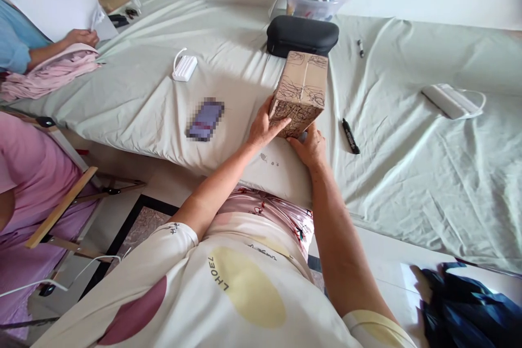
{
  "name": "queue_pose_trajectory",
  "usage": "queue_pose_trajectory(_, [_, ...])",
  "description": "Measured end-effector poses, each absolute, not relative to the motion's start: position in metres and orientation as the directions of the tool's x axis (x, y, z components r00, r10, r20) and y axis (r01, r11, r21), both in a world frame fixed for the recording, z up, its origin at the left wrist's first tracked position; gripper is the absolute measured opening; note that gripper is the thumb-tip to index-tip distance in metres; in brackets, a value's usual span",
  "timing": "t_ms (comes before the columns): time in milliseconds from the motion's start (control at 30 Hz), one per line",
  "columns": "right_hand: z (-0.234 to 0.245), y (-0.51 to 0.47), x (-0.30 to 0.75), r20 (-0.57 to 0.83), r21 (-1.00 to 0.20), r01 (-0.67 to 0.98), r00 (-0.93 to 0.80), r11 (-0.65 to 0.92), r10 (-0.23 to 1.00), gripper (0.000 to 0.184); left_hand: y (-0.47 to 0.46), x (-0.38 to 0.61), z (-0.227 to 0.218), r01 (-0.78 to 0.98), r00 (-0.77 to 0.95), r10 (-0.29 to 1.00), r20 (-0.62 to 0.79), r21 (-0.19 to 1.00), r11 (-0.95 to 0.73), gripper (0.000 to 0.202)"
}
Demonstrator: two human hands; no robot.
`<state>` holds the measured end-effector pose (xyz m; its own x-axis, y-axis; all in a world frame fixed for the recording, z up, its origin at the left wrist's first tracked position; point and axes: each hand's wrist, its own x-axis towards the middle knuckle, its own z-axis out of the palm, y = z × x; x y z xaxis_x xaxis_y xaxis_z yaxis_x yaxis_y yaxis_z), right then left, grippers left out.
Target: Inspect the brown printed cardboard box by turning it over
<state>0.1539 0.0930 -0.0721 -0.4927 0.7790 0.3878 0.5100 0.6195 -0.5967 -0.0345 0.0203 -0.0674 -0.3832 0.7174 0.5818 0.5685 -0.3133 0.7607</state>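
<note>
Cardboard box (304,79), scribbled over, toward the near edge of the bench (387,185); whether its base touches the cloth cannot be told. The left hand (261,128) grips its left side, fingers partly curled, thumb across the near face. The right hand (312,147) holds the lower right corner, most fingers hidden; a greyish item (302,136) beside that thumb is too covered to identify. Toward the far edge, a black case (302,36) overlaps a plastic tub (316,10) whose contents are jumbled.
</note>
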Motion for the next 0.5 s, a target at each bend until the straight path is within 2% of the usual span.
queue_pose_trajectory(100, [-0.07,0.092,0.157,0.411,-0.664,0.442,-0.457,0.602,0.789,0.082,0.021,-0.034,-0.068,0.591,-0.362,0.72,0.592,0.743,-0.314,0.115])
queue_pose_trajectory(267, [-0.06,0.087,0.159,0.506,-0.716,0.303,-0.395,0.629,0.767,0.082,0.019,-0.032,-0.066,0.619,-0.346,0.732,0.588,0.729,-0.292,0.104])
queue_pose_trajectory(367, [-0.054,0.083,0.157,0.514,-0.709,0.304,-0.394,0.636,0.762,0.088,0.018,-0.029,-0.064,0.652,-0.309,0.746,0.59,0.702,-0.285,0.104])
queue_pose_trajectory(500, [-0.052,0.082,0.155,0.487,-0.726,0.331,-0.37,0.602,0.791,0.083,0.017,-0.026,-0.064,0.671,-0.271,0.772,0.575,0.688,-0.277,0.103])
